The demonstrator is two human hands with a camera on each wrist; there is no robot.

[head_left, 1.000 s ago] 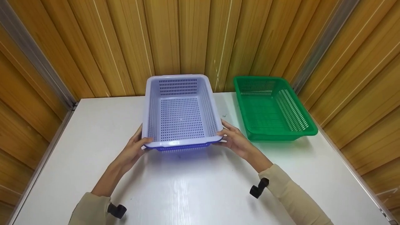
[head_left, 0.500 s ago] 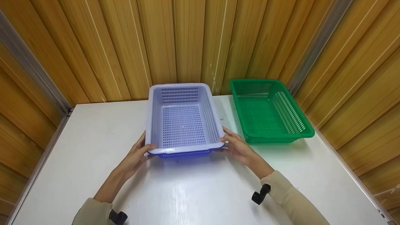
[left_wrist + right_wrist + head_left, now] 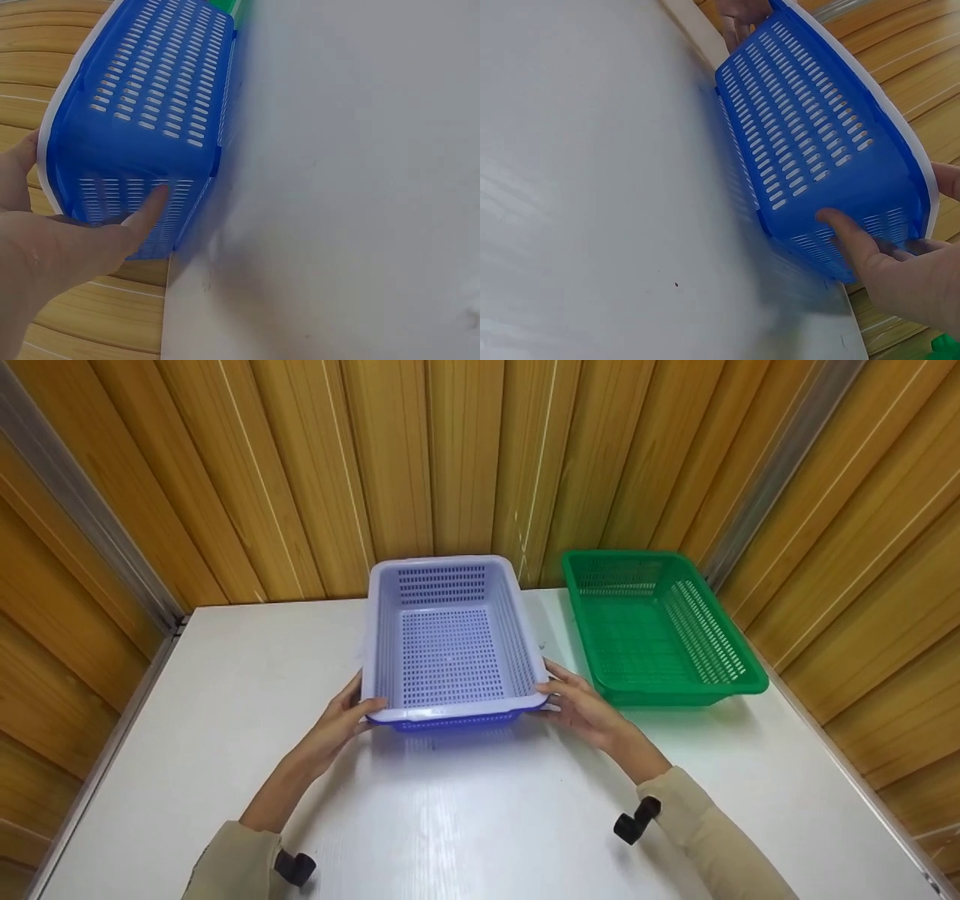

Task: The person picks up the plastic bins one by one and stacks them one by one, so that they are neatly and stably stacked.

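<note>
A rectangular, slotted plastic basket (image 3: 450,652), pale lavender inside, stands near the back wall in the head view. Both wrist views show its outer walls (image 3: 150,90) as blue, with a blue edge under the pale rim; it looks like one basket nested in another. At the near left corner my left hand (image 3: 341,727) grips it, thumb over the rim and fingers against the outer wall. My right hand (image 3: 589,716) holds the near right corner the same way. The basket's near end casts a shadow; I cannot tell whether its base touches the table.
A green slotted basket (image 3: 652,645) stands to the right on the white table (image 3: 450,825), close to my right hand. Wood-look panels (image 3: 405,457) wall in the back and both sides. Each sleeve cuff carries a small black device (image 3: 296,868).
The lavender and blue basket has shifted a little to the right and lower, both hands keeping their grip. The head view has moved slightly. The green basket has stayed in place.
</note>
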